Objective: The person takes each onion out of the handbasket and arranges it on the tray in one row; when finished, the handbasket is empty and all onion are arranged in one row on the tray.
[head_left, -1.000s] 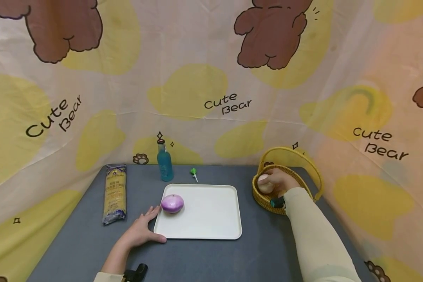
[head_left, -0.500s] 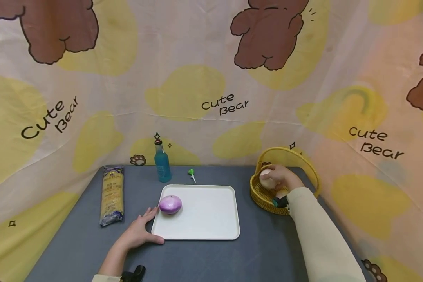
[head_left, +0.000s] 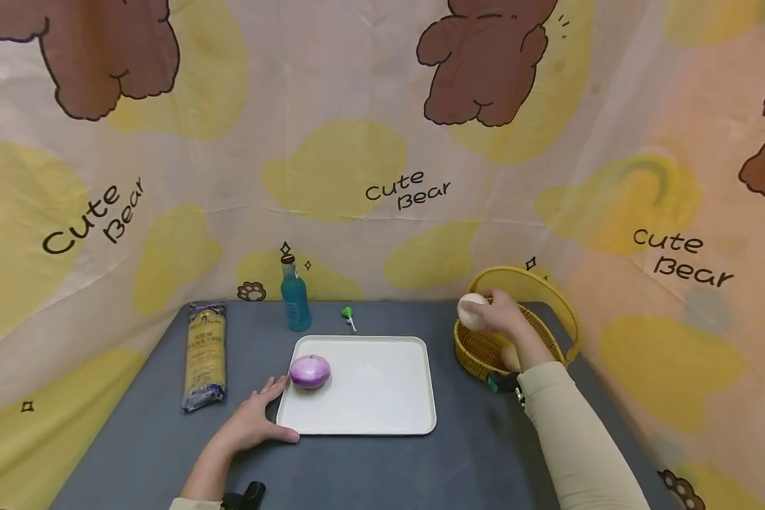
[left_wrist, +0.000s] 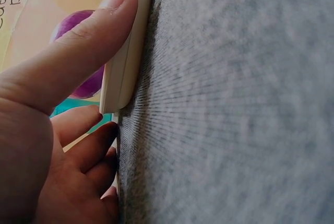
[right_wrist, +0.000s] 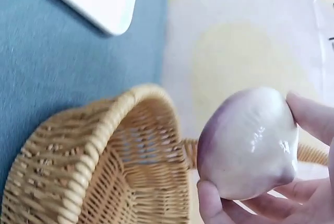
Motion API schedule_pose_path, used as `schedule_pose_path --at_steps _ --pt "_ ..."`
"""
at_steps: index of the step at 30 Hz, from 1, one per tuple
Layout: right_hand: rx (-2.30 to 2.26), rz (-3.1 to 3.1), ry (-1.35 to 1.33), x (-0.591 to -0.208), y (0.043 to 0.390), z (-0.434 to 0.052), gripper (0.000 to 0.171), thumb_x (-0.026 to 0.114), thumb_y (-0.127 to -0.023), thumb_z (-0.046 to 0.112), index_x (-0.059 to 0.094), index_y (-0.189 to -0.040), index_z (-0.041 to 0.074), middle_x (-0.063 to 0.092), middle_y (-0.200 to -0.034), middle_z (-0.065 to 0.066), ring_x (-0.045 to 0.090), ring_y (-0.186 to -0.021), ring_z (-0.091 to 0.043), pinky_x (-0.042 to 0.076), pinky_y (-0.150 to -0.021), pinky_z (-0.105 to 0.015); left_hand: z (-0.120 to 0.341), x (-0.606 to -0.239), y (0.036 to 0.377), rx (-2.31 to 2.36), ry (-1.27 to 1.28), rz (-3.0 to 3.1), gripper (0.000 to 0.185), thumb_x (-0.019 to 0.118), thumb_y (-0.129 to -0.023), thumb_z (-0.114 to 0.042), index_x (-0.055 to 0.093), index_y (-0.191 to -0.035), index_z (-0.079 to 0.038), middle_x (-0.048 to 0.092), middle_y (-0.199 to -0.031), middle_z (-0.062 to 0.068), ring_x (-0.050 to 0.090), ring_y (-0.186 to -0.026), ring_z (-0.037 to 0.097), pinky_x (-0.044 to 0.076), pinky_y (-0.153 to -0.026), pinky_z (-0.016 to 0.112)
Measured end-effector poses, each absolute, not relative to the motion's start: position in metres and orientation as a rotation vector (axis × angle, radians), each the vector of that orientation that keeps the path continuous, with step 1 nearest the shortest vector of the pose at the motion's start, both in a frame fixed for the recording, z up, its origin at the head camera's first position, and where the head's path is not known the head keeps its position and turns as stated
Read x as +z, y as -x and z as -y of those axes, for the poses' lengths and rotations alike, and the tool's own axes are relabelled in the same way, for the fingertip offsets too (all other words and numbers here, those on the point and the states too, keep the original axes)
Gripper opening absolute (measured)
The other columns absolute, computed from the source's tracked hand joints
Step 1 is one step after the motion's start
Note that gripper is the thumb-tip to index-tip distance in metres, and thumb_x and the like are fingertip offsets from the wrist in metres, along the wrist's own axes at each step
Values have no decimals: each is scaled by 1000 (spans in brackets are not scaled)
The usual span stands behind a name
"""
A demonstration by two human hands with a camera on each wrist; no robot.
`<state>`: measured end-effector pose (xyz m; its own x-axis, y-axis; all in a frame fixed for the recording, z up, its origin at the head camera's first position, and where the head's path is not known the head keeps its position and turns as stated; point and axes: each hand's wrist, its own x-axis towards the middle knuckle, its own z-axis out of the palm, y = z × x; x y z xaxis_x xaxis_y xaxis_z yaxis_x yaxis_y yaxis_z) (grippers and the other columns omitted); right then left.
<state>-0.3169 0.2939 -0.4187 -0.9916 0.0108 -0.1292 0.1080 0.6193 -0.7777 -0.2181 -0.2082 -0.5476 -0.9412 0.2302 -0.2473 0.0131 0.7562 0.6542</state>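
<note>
My right hand (head_left: pixel 500 316) grips a pale, white-purple onion (head_left: pixel 472 312) (right_wrist: pixel 249 144) and holds it above the rim of a woven yellow basket (head_left: pixel 478 354) (right_wrist: pixel 104 172) at the table's right. My left hand (head_left: pixel 255 418) lies flat on the grey table with its thumb (left_wrist: pixel 78 51) against the front left corner of a white tray (head_left: pixel 370 389) (left_wrist: pixel 125 51). A purple onion (head_left: pixel 309 371) (left_wrist: pixel 88 80) sits on the tray's left side, close to the left fingers.
A blue bottle (head_left: pixel 295 297) stands behind the tray, with a small green lollipop (head_left: pixel 348 314) to its right. A long packet of noodles (head_left: pixel 205 354) lies at the table's left. Printed cloth walls close in the back and sides.
My right hand has lifted the pale onion up out of the basket and slightly toward the left. The left hand and the purple onion have stayed put.
</note>
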Motion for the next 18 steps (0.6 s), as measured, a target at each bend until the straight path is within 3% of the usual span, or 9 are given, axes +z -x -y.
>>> schedule_pose_path --at_steps 5,12,18 --pt "-1334 -2788 -90 -413 306 -288 70 65 -97 44 46 -141 -7 53 -135 -30 61 -104 -38 60 -73 -41 208 -548 217 979 -191 -2653 123 91 -64 -54 28 -160 -12 16 -164 28 8 -141 69 15 -105 84" --pt "-1217 -2909 -40 -412 288 -283 72 62 -98 47 45 -147 -3 51 -142 -31 54 -121 -43 49 -96 -52 208 -547 217 976 -176 -2649 124 91 -64 -55 28 -160 -12 16 -164 28 8 -141 69 14 -105 84" --pt "-1289 -2902 -64 -412 275 -277 78 66 -96 49 41 -151 1 48 -146 -27 51 -127 -43 46 -101 -56 208 -547 216 985 -183 -2650 122 92 -64 -53 29 -160 -12 17 -164 28 8 -141 68 14 -105 84"
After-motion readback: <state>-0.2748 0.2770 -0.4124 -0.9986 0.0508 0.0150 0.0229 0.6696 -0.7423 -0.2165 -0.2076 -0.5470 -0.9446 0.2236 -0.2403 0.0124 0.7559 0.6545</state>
